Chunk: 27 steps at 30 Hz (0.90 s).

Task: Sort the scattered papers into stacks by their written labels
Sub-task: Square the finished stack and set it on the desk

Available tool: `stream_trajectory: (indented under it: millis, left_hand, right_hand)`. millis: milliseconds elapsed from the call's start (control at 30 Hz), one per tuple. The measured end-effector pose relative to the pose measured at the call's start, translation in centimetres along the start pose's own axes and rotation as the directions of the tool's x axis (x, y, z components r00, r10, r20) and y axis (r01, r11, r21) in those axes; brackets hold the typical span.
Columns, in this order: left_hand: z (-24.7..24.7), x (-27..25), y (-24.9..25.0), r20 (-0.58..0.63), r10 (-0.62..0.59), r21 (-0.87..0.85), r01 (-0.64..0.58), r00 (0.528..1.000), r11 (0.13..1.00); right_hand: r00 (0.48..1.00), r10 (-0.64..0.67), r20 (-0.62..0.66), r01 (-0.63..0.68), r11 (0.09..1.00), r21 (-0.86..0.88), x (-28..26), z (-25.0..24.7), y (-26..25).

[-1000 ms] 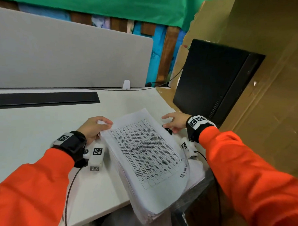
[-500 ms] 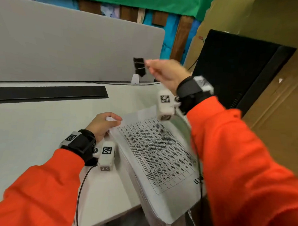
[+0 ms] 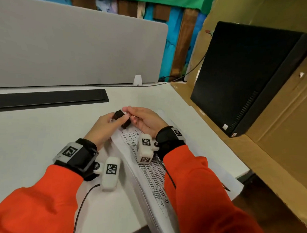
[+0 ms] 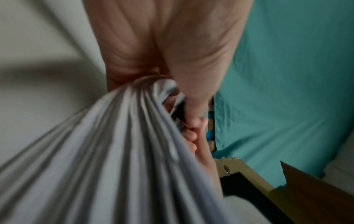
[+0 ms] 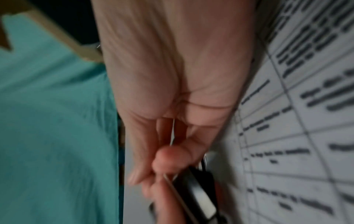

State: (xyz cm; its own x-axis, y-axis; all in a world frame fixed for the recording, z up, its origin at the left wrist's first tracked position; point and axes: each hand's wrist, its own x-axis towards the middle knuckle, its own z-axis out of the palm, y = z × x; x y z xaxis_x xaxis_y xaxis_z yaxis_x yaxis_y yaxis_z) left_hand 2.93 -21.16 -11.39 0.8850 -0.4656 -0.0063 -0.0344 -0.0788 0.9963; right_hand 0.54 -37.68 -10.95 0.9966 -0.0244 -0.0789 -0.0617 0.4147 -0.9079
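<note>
Head view: right hand (image 3: 145,121) pinches binder clip (image 3: 122,119); left hand (image 3: 103,126) grips paper stack (image 3: 147,170), fingertips hidden.

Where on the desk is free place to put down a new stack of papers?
Bare desk lies left of the left hand, below the black strip. Another patch runs between that strip and the computer tower. The right edge is crowded: the paper stack overhangs there.
</note>
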Motion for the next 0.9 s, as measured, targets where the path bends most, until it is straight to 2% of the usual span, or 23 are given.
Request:
stream_trajectory:
  millis: [33,100,200,300,500,533,600,633,667,700,733,800,867,900]
  left_hand:
    - [0.1,-0.1,0.1,-0.025,0.032,0.051,-0.031,0.999,0.998]
    - [0.3,0.1,0.0,-0.088,0.09,0.155,-0.076,0.992,0.985]
    - [1.5,-0.3,0.7,-0.071,0.177,0.341,-0.143,0.982,0.929]
    - [2.0,-0.5,0.9,-0.071,0.187,0.384,-0.146,0.98,0.912]
    - [1.7,-0.4,0.9,-0.058,0.183,0.411,-0.144,0.981,0.9]
    - [1.4,-0.1,0.5,-0.074,0.149,0.363,-0.112,0.986,0.925]
    - [0.4,0.1,-0.2,-0.12,-0.046,0.071,0.055,0.992,0.996]
    - [0.0,0.2,-0.5,-0.106,-0.176,-0.131,0.162,0.979,0.978]
    - [-0.2,0.2,-0.6,-0.05,-0.289,-0.287,0.264,0.956,0.921]
    - [-0.3,0.2,-0.6,0.025,-0.371,-0.375,0.353,0.928,0.857]
    - [-0.2,0.0,-0.6,0.091,-0.418,-0.407,0.417,0.904,0.813]
    - [0.4,-0.2,-0.3,0.166,-0.457,-0.4,0.484,0.874,0.779]
    - [1.2,-0.7,-0.1,0.143,-0.477,-0.409,0.491,0.867,0.769]
    - [1.5,-1.0,0.2,0.096,-0.469,-0.413,0.464,0.878,0.784]
  right_hand:
    - [1.0,-0.016,-0.01,0.015,0.996,-0.089,0.0,0.3,0.0]
    - [0.989,-0.085,-0.12,0.043,0.949,-0.313,0.3,0.9,-0.2]
    - [0.938,-0.198,-0.283,0.01,0.834,-0.552,0.4,2.0,-0.6]
    - [0.887,-0.294,-0.356,0.013,0.787,-0.617,0.4,2.8,-0.8]
    - [0.835,-0.387,-0.39,0.06,0.77,-0.635,0.8,2.7,-0.5]
    - [0.818,-0.383,-0.429,0.036,0.778,-0.627,1.1,2.3,-0.4]
    - [0.785,-0.315,-0.533,-0.025,0.844,-0.536,1.6,1.0,-0.1]
    - [0.773,-0.263,-0.578,-0.046,0.884,-0.464,2.0,0.1,0.1]
    - [0.766,-0.219,-0.604,-0.056,0.913,-0.403,2.2,-0.6,0.2]
    - [0.76,-0.189,-0.622,-0.046,0.939,-0.341,2.4,-1.1,0.3]
    - [0.751,-0.165,-0.64,-0.025,0.961,-0.277,2.3,-1.3,0.2]
    - [0.727,-0.099,-0.679,-0.015,0.987,-0.16,2.0,-1.5,0.1]
    - [0.709,-0.067,-0.702,-0.019,0.993,-0.114,1.7,-1.5,-0.2]
    - [0.696,-0.097,-0.711,-0.034,0.985,-0.168,1.3,-1.4,-0.6]
